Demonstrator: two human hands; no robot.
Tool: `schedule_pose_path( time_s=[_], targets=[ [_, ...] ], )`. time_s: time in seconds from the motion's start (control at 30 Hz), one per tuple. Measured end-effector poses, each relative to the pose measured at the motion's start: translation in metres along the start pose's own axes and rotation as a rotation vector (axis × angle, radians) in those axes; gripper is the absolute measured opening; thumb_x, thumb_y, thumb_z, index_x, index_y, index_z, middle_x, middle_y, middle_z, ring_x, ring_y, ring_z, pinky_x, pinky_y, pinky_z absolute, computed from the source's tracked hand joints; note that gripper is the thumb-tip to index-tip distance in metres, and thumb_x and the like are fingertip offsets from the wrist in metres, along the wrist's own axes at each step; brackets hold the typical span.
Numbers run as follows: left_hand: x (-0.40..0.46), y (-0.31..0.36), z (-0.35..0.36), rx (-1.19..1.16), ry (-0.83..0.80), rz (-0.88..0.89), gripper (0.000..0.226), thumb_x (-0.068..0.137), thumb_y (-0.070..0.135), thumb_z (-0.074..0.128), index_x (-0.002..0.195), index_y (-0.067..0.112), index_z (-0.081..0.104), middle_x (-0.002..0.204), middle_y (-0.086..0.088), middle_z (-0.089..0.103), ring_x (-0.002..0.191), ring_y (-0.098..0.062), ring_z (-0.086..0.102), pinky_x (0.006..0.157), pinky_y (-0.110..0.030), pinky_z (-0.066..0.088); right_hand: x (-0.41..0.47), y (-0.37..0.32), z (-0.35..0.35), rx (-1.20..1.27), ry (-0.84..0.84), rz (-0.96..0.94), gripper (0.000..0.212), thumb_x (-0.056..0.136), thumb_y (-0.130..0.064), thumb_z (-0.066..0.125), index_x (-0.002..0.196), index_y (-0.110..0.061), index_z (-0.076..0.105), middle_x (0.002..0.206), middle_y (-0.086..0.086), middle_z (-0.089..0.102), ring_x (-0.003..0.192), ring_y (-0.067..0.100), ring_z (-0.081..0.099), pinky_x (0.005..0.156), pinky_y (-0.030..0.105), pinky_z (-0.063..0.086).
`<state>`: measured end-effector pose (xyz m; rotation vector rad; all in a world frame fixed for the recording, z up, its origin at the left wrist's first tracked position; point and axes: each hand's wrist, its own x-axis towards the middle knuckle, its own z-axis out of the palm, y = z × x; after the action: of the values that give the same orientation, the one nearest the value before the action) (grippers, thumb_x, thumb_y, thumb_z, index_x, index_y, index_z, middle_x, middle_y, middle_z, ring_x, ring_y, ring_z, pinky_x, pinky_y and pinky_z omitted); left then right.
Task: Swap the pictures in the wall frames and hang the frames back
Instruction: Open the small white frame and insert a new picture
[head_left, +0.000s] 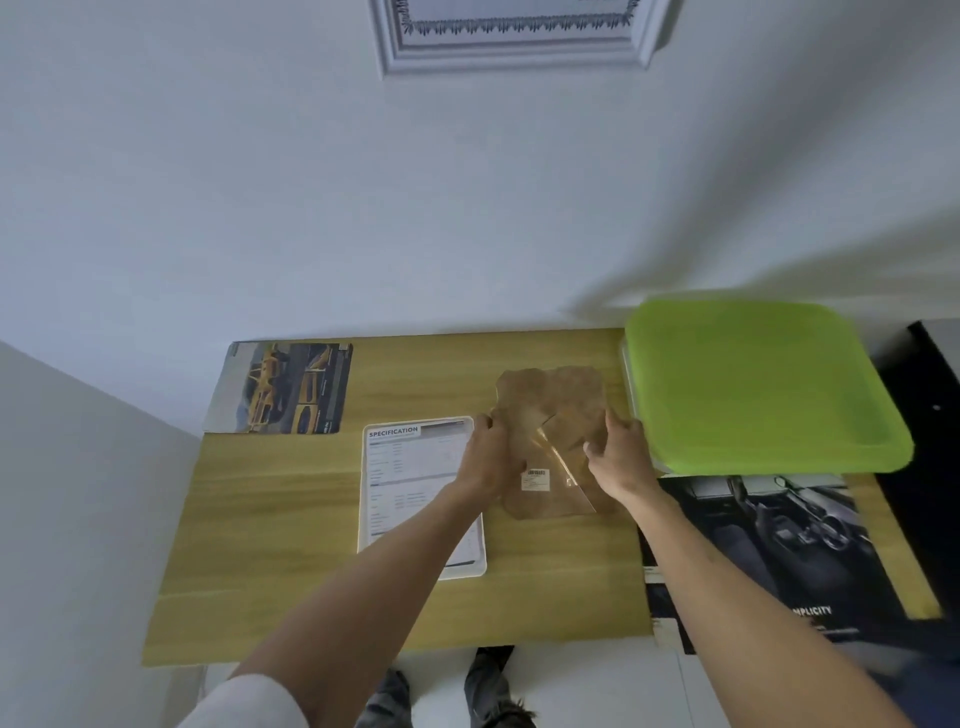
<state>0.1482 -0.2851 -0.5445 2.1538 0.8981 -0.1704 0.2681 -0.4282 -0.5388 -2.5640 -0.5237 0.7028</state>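
Note:
A brown frame backing board (556, 400) with a stand flap and a small white label lies face down on the wooden table (291, 545). My left hand (491, 457) grips its left edge and my right hand (618, 447) grips its right edge. Left of it lies a white "SPECIFICATION" sheet (410, 483), partly under my left forearm. A picture of yellow cars (291, 387) lies at the table's back left. A dark car-interior picture (779, 540) lies at the right. A white ornate frame (514, 36) hangs on the wall above.
A green square tray (753, 384) sits at the table's back right, overlapping the dark picture. A black object (930, 395) stands at the far right edge. The white wall (363, 208) rises straight behind the table. My feet show below the table's front edge.

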Motion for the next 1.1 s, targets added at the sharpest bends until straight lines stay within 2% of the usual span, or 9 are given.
schedule_pose_path(
  time_s=[0.1, 0.23, 0.4, 0.67, 0.8, 0.93, 1.1],
  targets=[
    [0.009, 0.004, 0.010, 0.093, -0.038, 0.030, 0.070, 0.079, 0.014, 0.065, 0.137, 0.005, 0.029, 0.122, -0.015, 0.039, 0.096, -0.040, 0.056, 0.081, -0.046, 0.053, 0.007, 0.008, 0.008, -0.089, -0.002, 0.005, 0.047, 0.099, -0.014, 0.051, 0.142, -0.004, 0.036, 0.133, 0.019, 0.039, 0.122, 0.033, 0.049, 0.103, 0.037, 0.041],
    [0.020, 0.004, 0.014, 0.189, -0.079, 0.061, 0.069, 0.078, 0.017, 0.070, 0.133, 0.006, 0.029, 0.120, -0.014, 0.036, 0.104, -0.039, 0.051, 0.083, -0.047, 0.053, 0.014, 0.012, 0.014, -0.182, 0.060, -0.019, 0.036, 0.097, -0.014, 0.050, 0.131, -0.002, 0.045, 0.127, 0.019, 0.044, 0.113, 0.033, 0.054, 0.095, 0.036, 0.045],
    [0.029, 0.006, 0.016, 0.319, -0.120, 0.047, 0.060, 0.085, 0.012, 0.066, 0.134, -0.002, 0.036, 0.132, -0.017, 0.029, 0.118, -0.040, 0.041, 0.092, -0.045, 0.046, 0.013, 0.020, 0.030, -0.316, 0.133, -0.085, 0.037, 0.100, -0.025, 0.048, 0.129, -0.001, 0.050, 0.130, 0.018, 0.044, 0.121, 0.033, 0.042, 0.100, 0.037, 0.041],
    [0.025, 0.002, 0.019, 0.324, -0.104, 0.093, 0.062, 0.086, 0.015, 0.068, 0.136, -0.001, 0.034, 0.134, -0.018, 0.029, 0.119, -0.039, 0.040, 0.096, -0.044, 0.046, 0.015, 0.018, 0.029, -0.360, 0.133, -0.088, 0.038, 0.101, -0.025, 0.046, 0.130, -0.001, 0.049, 0.131, 0.019, 0.044, 0.118, 0.033, 0.045, 0.097, 0.038, 0.042],
    [0.015, -0.001, 0.016, 0.223, -0.055, 0.118, 0.054, 0.086, 0.023, 0.067, 0.131, 0.006, 0.042, 0.130, -0.016, 0.034, 0.114, -0.038, 0.047, 0.087, -0.045, 0.051, 0.012, 0.014, 0.027, -0.365, 0.126, -0.083, 0.042, 0.101, -0.026, 0.047, 0.134, 0.000, 0.045, 0.132, 0.022, 0.045, 0.119, 0.036, 0.046, 0.097, 0.040, 0.044],
    [0.000, -0.014, 0.001, 0.171, 0.085, 0.170, 0.054, 0.092, 0.029, 0.061, 0.139, 0.012, 0.043, 0.135, -0.012, 0.038, 0.112, -0.030, 0.053, 0.086, -0.041, 0.052, 0.001, -0.008, 0.030, -0.406, 0.185, -0.160, 0.044, 0.098, -0.029, 0.052, 0.134, -0.003, 0.047, 0.133, 0.021, 0.047, 0.118, 0.036, 0.049, 0.094, 0.041, 0.047],
    [-0.023, -0.062, -0.031, 0.236, 0.210, 0.113, 0.050, 0.094, 0.034, 0.059, 0.135, 0.010, 0.046, 0.133, -0.010, 0.041, 0.119, -0.028, 0.046, 0.099, -0.037, 0.042, -0.022, -0.051, 0.049, -0.337, 0.126, -0.336, 0.047, 0.098, -0.038, 0.053, 0.138, -0.015, 0.047, 0.138, 0.014, 0.046, 0.123, 0.030, 0.050, 0.096, 0.041, 0.050]
  ],
)
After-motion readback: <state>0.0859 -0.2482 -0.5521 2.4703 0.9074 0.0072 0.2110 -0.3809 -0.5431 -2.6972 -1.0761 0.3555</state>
